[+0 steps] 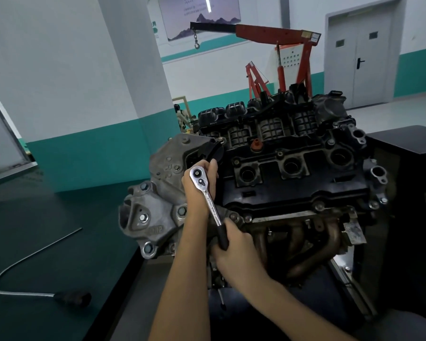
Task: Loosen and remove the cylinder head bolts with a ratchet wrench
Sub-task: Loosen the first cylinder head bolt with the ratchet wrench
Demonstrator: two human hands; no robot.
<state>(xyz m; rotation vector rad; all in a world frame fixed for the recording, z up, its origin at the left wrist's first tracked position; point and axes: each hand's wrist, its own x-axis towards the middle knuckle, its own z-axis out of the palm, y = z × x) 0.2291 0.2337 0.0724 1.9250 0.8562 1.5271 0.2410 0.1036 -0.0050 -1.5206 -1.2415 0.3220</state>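
right hand (234,247) fists the chrome black-handled ratchet wrench (210,200), left hand (198,190) curls round its head, a tilted pull could slip it off

The ratchet wrench (208,198) was bright chrome with a black grip, the valve cover (293,190) black, and the intake manifold (271,126) black too, moulded in a ribbed grid, with one small orange-red cap (256,145). The cast timing cover (153,212) was dull grey, the exhaust manifold (303,242) rusty brown, the bench top (47,217) dark green, and the bent rod (69,298) silver with a black handle. The walls (71,107) were white above a teal band, the hoist (280,35) red-orange with a black boom, and the double door (364,52) pale grey.
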